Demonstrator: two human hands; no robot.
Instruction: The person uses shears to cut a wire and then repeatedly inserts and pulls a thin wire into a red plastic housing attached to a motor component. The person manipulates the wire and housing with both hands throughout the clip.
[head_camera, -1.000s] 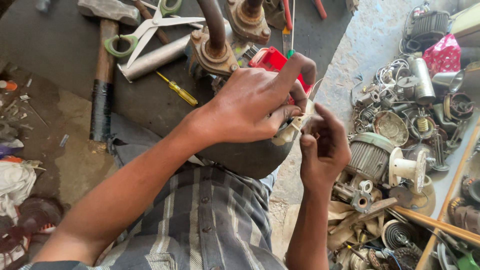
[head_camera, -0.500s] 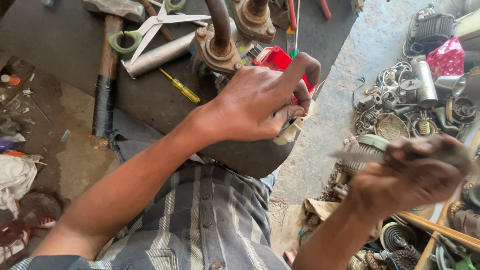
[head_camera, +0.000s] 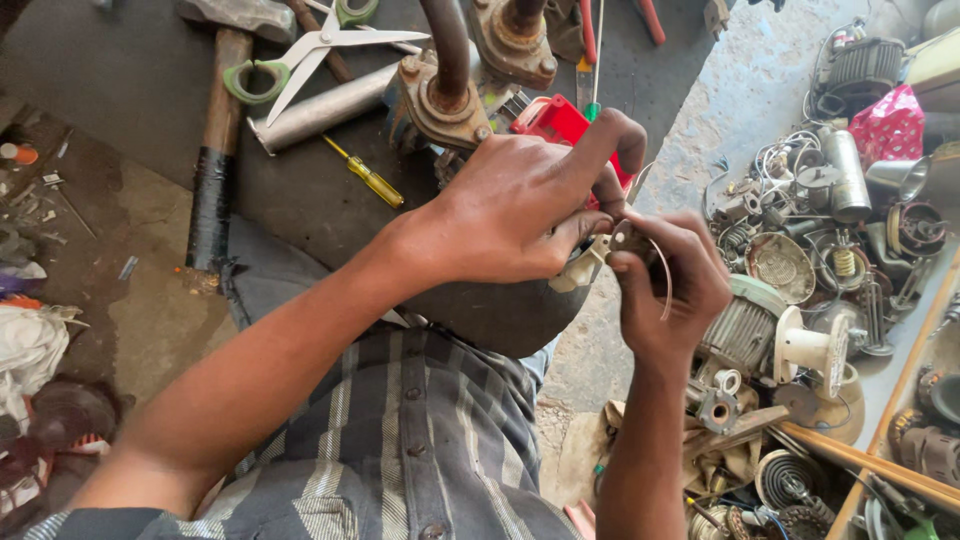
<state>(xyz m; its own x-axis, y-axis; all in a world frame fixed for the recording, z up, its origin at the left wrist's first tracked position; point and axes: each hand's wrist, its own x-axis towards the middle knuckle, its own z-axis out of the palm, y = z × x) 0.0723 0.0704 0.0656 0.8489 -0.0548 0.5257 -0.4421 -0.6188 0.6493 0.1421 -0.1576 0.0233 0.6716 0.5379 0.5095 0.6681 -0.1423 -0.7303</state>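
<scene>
Shirt: grey striped button shirt (head_camera: 420, 450) filled the bottom of the head view, nearest the camera.
Left hand: left hand (head_camera: 520, 205) was curled over a dark rounded motor housing (head_camera: 490, 315) on the lap, fingers pinching a small cream plastic part (head_camera: 580, 268) at its edge.
Right hand: right hand (head_camera: 665, 280) was closed on the same small part, touching the left fingertips, with a thin wire loop (head_camera: 665, 275) beside it.
Change: half a second before, the right hand was out over the scrap pile; it had come back to the housing.
Surface: dark mat on a stained concrete floor (head_camera: 130, 300).
Tools beyond: yellow screwdriver (head_camera: 368, 178), hammer (head_camera: 215, 150), scissors (head_camera: 310, 45), rusty pipe fitting (head_camera: 445, 90).
Packages: red plastic box (head_camera: 555, 122) behind the left hand; pink dotted bag (head_camera: 888, 125) far right.
Scrap: motor parts and coils (head_camera: 800, 260) piled at the right.
</scene>
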